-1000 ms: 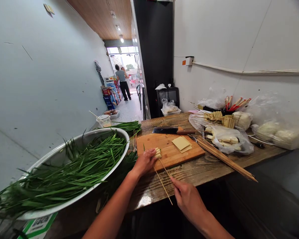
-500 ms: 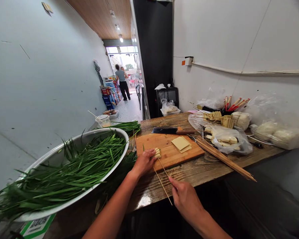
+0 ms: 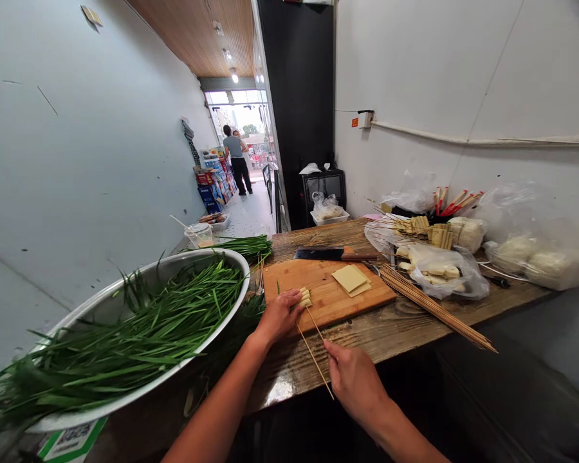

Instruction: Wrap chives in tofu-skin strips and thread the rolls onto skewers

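Note:
My left hand [image 3: 280,314] presses several small pale-yellow tofu-skin rolls [image 3: 305,298] together at the near left part of a wooden cutting board [image 3: 318,310]. Bits of green show at the roll ends. Between its fingertips, my right hand [image 3: 354,373] grips a bamboo skewer [image 3: 316,323] whose tip meets the nearest roll; how deep it goes I cannot tell. A second skewer [image 3: 314,361] runs from the rolls toward the table's front edge. Flat square tofu sheets [image 3: 350,279] lie stacked on the board's right half.
A large metal basin [image 3: 244,283] heaped with green chives [image 3: 174,328] stands at left. Behind the board lies a cleaver [image 3: 321,253]. To the right are a bundle of skewers [image 3: 439,310] and bagged food [image 3: 434,267]. Two people [image 3: 236,151] stand far off by the doorway.
My right hand has shifted slightly left and toward the rolls along with its skewer. My left hand keeps its place on the rolls.

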Available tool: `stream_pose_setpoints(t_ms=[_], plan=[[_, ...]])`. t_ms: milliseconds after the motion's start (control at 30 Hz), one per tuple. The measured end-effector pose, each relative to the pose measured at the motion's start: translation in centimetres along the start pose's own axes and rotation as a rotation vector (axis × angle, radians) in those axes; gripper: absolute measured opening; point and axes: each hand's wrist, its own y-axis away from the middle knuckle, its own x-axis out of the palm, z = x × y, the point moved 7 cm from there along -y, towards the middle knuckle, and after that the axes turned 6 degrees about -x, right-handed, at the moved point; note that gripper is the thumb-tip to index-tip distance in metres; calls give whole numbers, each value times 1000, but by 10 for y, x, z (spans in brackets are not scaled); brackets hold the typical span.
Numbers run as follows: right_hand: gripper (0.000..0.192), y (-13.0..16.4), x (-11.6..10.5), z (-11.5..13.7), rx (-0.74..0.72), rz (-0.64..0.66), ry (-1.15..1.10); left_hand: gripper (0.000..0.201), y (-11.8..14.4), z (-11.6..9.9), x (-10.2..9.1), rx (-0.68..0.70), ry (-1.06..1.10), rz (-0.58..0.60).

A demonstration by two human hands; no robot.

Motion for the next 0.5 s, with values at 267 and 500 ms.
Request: stream_pose_setpoints(t_ms=[267, 500], plan=[[41, -4, 6, 0, 0, 22, 17, 30, 0, 1, 1, 7, -5, 12], [39, -10, 4, 2, 15, 25, 22, 33, -1, 4, 2, -23, -18, 19]])
